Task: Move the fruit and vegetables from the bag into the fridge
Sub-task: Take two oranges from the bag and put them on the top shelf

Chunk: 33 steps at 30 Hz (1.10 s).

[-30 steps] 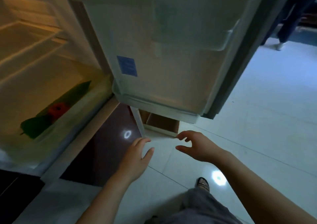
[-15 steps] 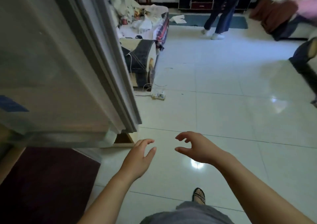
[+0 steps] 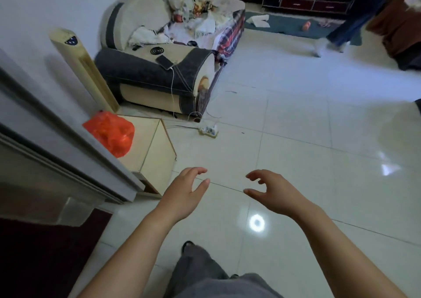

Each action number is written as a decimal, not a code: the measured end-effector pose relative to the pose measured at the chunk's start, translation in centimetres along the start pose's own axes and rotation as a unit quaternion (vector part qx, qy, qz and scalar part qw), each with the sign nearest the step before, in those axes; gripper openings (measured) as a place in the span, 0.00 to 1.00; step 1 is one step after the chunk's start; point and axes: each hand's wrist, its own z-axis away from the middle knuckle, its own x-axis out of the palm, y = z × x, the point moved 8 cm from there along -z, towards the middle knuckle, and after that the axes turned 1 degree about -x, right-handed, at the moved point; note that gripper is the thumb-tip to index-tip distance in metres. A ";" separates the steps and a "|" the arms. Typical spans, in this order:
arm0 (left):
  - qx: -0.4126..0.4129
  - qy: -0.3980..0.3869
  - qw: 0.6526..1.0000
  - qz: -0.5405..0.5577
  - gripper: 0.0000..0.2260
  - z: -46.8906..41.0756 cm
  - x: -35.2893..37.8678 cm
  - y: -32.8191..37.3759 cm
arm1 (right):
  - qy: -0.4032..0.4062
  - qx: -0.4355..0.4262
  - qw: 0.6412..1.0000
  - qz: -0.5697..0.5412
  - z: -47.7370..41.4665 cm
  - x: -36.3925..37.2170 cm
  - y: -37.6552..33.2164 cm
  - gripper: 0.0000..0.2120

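Just the one head-worn wide-angle cam here. It's sitting high up, looking forward and down across the tiled floor [image 3: 296, 126] into the room. Both forearms are coming in from the bottom edge, closest to the lens, with the left hand [image 3: 182, 192] and right hand [image 3: 275, 195] hanging around lower mid-frame. The fridge door [image 3: 57, 142] is cutting in close along the left edge. The orange bag [image 3: 111, 133] is sitting on a small cabinet [image 3: 145, 135] just past it, and the sofa [image 3: 159, 69] is sitting farther off, upper left.
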 end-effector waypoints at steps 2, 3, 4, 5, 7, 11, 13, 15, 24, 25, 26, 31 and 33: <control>-0.017 0.008 1.000 -0.001 0.16 -1.5 -0.8 -1.2 | -0.026 -0.023 0.999 0.001 -2.9 0.4 -1.2 0.20; -0.028 0.015 1.000 0.002 0.16 -2.5 -1.2 -1.9 | -0.044 -0.033 0.998 0.002 -4.3 0.6 -1.8 0.20; -0.036 0.025 0.999 0.007 0.15 -3.6 -1.7 -2.5 | -0.059 -0.042 0.997 0.004 -5.7 0.6 -2.3 0.21; -0.044 0.037 0.998 0.015 0.15 -4.9 -2.2 -3.0 | -0.069 -0.049 0.996 0.007 -7.2 0.4 -2.8 0.21; -0.054 0.049 0.997 0.030 0.15 -8.0 -3.0 -3.3 | -0.068 -0.056 0.996 0.017 -10.2 -1.2 -3.3 0.21; -0.052 0.022 0.998 0.041 0.15 -15.0 -3.6 -1.9 | -0.043 -0.056 0.997 0.037 -15.8 -6.2 -3.7 0.21; -0.041 0.016 0.998 0.038 0.15 -18.3 -4.4 -0.9 | -0.021 -0.054 0.997 0.042 -18.6 -8.2 -3.9 0.21; -0.038 0.025 0.998 0.037 0.16 -20.9 -5.6 -0.6 | -0.006 -0.058 0.998 0.036 -21.2 -9.2 -4.3 0.21; -0.165 0.141 0.974 0.058 0.15 -23.7 -12.3 -8.3 | -0.134 -0.178 0.974 0.041 -34.0 -5.1 -11.5 0.24; -0.186 0.159 0.967 0.064 0.15 -23.7 -13.2 -9.3 | -0.151 -0.198 0.968 0.035 -35.6 -4.6 -13.1 0.24; -0.205 0.179 0.959 0.072 0.15 -23.8 -14.1 -10.3 | -0.165 -0.220 0.961 0.027 -37.1 -4.2 -14.7 0.24; -0.292 0.272 0.911 0.105 0.14 -24.7 -17.9 -13.6 | -0.220 -0.340 0.914 0.031 -44.1 -3.5 -22.5 0.26; -0.322 0.299 0.891 0.115 0.16 -25.5 -19.0 -14.4 | -0.235 -0.375 0.895 0.044 -46.9 -3.5 -24.5 0.25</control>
